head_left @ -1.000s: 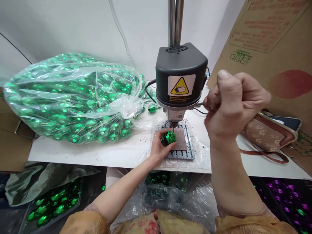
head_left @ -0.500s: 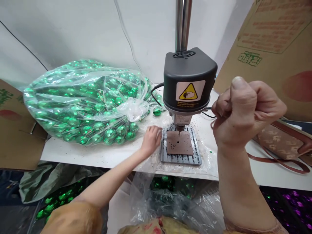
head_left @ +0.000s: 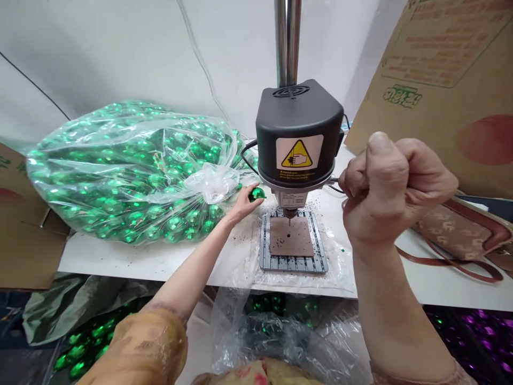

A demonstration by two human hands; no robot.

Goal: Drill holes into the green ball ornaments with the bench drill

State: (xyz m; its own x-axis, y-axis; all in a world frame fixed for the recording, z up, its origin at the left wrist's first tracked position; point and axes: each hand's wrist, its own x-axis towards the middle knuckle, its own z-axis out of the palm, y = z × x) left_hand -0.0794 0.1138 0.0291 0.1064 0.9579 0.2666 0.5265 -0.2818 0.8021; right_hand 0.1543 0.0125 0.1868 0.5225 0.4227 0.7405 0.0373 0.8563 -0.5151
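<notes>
A shiny green faceted ball [head_left: 256, 194] sits between the thumb and fingers of my left hand [head_left: 242, 205], to the left of the drill press [head_left: 300, 133]. My right hand [head_left: 395, 187] is a fist round the drill press lever [head_left: 333, 181]; most of the lever is hidden inside it. Under the chuck, the thin drill bit [head_left: 289, 221] points down at a brown board [head_left: 292, 247] with a small dark hole. That board lies on the slotted metal base [head_left: 294, 264], among dark shavings.
A knotted clear bag [head_left: 132, 171] full of green balls fills the table's left side. Cardboard boxes [head_left: 441, 80] stand at both sides. A patterned bag with a brown strap [head_left: 452, 262] lies at right. Plastic film [head_left: 276, 337] hangs below the table's front edge; purple balls [head_left: 487, 337] are lower right.
My left hand has gone from beside the metal base up to the green ball and closed on it. The view has shifted slightly; my right hand keeps its grip on the lever.
</notes>
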